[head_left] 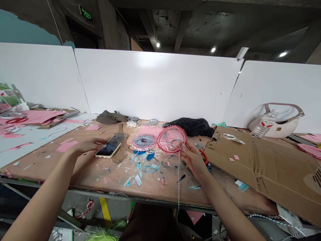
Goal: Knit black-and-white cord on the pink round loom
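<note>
Left hand [89, 145] touching phone [110, 147], grip unclear; right hand [194, 156] holding pink ring [158, 141], cord [179, 182] hanging

The left hand [87, 146] and the right hand [193, 157] are bare, each with slender fingers and a narrow wrist, and both run into slim, smooth forearms, the left forearm [51, 189] and the right forearm [227, 201], which are uncovered along most of the length in view and widen gradually toward the elbows. Dark clothing [151, 222], a very deep brown close to black, covers the lap; it looks plain and matte, though it is too shadowed to tell the fabric, the seams or the kind of garment. A small black patch [302, 237] at the lower right corner, beside the right arm, may be a sleeve edge, but too little of it shows to be sure.
</note>
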`<state>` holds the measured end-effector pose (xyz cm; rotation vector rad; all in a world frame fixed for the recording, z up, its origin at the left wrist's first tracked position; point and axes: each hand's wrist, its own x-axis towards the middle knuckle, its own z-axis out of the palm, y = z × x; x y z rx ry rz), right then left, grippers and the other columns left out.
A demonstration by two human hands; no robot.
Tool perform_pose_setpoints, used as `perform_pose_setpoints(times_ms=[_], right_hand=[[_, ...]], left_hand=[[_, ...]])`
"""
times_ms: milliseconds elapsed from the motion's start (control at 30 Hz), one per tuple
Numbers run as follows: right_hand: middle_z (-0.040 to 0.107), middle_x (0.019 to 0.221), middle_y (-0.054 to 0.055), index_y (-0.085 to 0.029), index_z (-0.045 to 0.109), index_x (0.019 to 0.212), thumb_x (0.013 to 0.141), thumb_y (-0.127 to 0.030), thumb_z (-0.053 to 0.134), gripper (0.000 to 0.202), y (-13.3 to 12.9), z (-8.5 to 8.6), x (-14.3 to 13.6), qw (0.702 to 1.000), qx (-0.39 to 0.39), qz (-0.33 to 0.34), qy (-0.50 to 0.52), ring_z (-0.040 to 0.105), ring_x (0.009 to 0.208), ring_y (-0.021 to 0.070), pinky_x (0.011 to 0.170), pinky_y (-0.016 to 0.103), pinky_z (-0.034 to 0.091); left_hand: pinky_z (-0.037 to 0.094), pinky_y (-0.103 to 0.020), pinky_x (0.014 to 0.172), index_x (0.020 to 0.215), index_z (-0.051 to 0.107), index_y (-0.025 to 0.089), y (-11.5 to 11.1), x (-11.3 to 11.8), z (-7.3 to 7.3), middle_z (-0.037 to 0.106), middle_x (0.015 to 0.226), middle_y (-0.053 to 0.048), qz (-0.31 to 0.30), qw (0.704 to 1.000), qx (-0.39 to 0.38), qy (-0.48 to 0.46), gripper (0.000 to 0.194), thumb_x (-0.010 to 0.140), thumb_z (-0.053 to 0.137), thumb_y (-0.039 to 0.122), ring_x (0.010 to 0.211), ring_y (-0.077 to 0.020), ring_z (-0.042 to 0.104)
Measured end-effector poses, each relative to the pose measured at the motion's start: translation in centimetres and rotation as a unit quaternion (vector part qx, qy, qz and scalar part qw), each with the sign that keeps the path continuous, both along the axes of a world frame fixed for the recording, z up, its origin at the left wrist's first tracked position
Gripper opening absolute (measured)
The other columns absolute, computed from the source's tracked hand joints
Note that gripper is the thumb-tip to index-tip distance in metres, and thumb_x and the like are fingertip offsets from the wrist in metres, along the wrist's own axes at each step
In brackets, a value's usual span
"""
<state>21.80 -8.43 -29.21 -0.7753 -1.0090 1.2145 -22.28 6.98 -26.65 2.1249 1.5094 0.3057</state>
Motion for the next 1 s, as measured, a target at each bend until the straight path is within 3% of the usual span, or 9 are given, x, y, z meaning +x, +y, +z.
perform_pose_setpoints(times_ms=[167,367,533,733,1000], right_hand=[[0.072,0.099,0.006,-0.023,0.064,0.098,0.076,-0.05,0.081,0.038,-0.04,0.04,-0.04,1.0,0.003,0.0,-0.004,0.068,0.09,0.0229,0.076,0.031,0.052],[0.071,0.098,0.006,-0.023,0.064,0.098,0.078,-0.047,0.08,0.036,-0.13,-0.06,-0.07,1.0,0.005,0.002,0.003,0.067,0.088,0.0215,0.074,0.03,0.051],[0.071,0.098,0.005,-0.023,0.064,0.098,0.078,-0.046,0.08,0.035,0.0,-0.15,-0.03,1.0,0.009,0.005,0.009,0.068,0.088,0.0216,0.074,0.03,0.052],[0.072,0.097,0.005,-0.023,0.065,0.097,0.079,-0.044,0.08,0.031,0.03,-0.2,-0.05,1.0,0.009,0.011,0.014,0.068,0.089,0.0212,0.072,0.028,0.052],[0.071,0.1,0.003,-0.023,0.066,0.099,0.08,-0.04,0.081,0.029,0.17,-0.46,0.14,1.0,0.008,0.006,0.029,0.067,0.086,0.0172,0.072,0.025,0.052]], left_hand=[[0.046,-0.039,0.104,0.131,0.062,0.01,-0.11,-0.04,0.19,0.061,0.137,-0.012,-0.015,0.998,-0.058,-0.025,0.085,0.069,0.06,0.069,0.127,-0.0356,0.055],[0.045,-0.041,0.106,0.128,0.065,0.014,0.23,-0.46,-0.19,0.06,0.139,-0.012,-0.001,0.998,-0.059,-0.028,0.075,0.07,0.065,0.061,0.129,-0.0371,0.053],[0.039,-0.047,0.109,0.134,0.059,0.009,0.52,-0.77,-0.48,0.056,0.142,-0.017,0.016,0.997,-0.063,-0.031,0.081,0.073,0.063,0.062,0.132,-0.0399,0.05],[0.045,-0.038,0.104,0.133,0.061,0.014,0.03,-0.15,-0.05,0.065,0.133,-0.01,-0.048,0.992,-0.093,-0.073,0.078,0.069,0.071,0.058,0.124,-0.036,0.057],[0.045,-0.038,0.102,0.131,0.061,0.011,-0.43,0.09,0.3,0.067,0.13,-0.012,-0.034,0.993,-0.089,-0.074,0.077,0.071,0.069,0.058,0.122,-0.0353,0.058]])
